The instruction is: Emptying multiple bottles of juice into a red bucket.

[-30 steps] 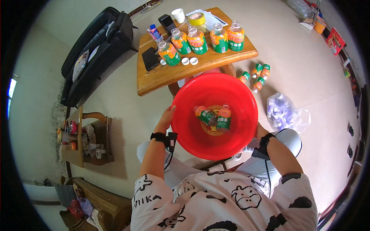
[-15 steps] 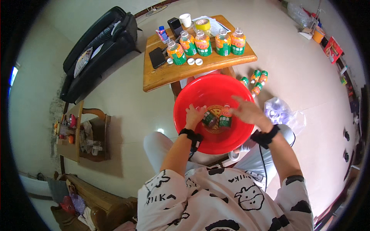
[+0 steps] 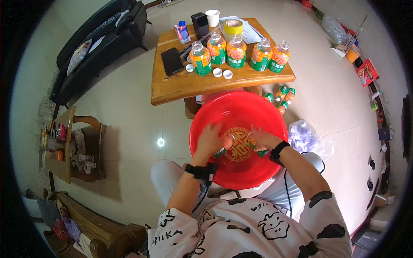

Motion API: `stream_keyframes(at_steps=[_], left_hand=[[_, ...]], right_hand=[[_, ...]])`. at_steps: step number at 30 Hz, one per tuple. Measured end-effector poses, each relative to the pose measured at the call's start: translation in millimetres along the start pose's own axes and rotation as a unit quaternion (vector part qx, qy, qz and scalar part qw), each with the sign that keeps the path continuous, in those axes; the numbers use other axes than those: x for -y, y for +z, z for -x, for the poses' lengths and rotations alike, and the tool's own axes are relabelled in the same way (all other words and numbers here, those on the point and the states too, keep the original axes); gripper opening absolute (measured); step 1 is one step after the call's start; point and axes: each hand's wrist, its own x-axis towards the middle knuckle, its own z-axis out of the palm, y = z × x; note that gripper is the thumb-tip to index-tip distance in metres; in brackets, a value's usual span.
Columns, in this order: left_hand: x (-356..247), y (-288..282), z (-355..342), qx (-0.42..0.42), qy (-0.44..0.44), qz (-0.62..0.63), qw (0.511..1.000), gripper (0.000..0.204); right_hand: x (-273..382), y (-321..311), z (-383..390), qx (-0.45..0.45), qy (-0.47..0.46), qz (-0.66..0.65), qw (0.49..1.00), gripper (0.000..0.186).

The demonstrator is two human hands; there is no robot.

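Both hands reach down into a red plastic basin (image 3: pixel 236 103) with a yellow pattern on its bottom. My left hand (image 3: pixel 209 139), a little blurred, is closed around a small plastic bottle (image 3: pixel 225 145) with an orange and green label; the palm covers part of it. Opposite, my right hand (image 3: pixel 266 139) grips a second bottle (image 3: pixel 260 152) of the same kind, tilted, its neck toward the basin's middle. The fingers of this hand lie over the bottle's upper side. Between the two bottles the basin's patterned bottom shows.
Several uncapped orange-green bottles (image 3: pixel 236 51) stand on a wooden table (image 3: pixel 172 90), with white caps (image 3: pixel 217 72), a phone (image 3: pixel 172 61), yellow tape (image 3: pixel 233 26) and a paper cup (image 3: pixel 212 18). More bottles (image 3: pixel 282 107) lie on the floor beside a clear plastic bag (image 3: pixel 303 135).
My hands have come down onto the two bottles in the basin. The bottles are now farther apart, one under each hand. The view has shifted slightly.
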Motion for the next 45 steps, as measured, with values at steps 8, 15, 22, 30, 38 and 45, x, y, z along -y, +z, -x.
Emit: stream_keyframes(at_steps=[8,15,22,30,38,45], left_hand=[[58,-47,8,-0.107,-0.143,0.047,0.983,0.061],[91,1,-3,-0.079,-0.094,0.476,0.871,0.046],[71,-4,4,-0.126,-0.09,0.502,0.851,0.045],[59,-11,8,-0.147,-0.078,0.484,0.859,0.044],[51,-10,4,-0.184,-0.047,0.425,0.885,0.038],[55,-3,-2,-0.182,-0.048,0.428,0.884,0.037]], right_hand=[[9,-33,-10,0.201,0.074,0.028,0.976,0.075],[-8,-25,-4,-0.093,-0.162,0.145,0.972,0.056],[-17,-1,4,-0.057,-0.179,0.251,0.949,0.044],[-14,5,10,-0.01,-0.181,0.251,0.951,0.034],[-11,10,15,0.025,-0.192,0.264,0.945,0.031],[-14,16,15,0.01,-0.186,0.253,0.949,0.032]])
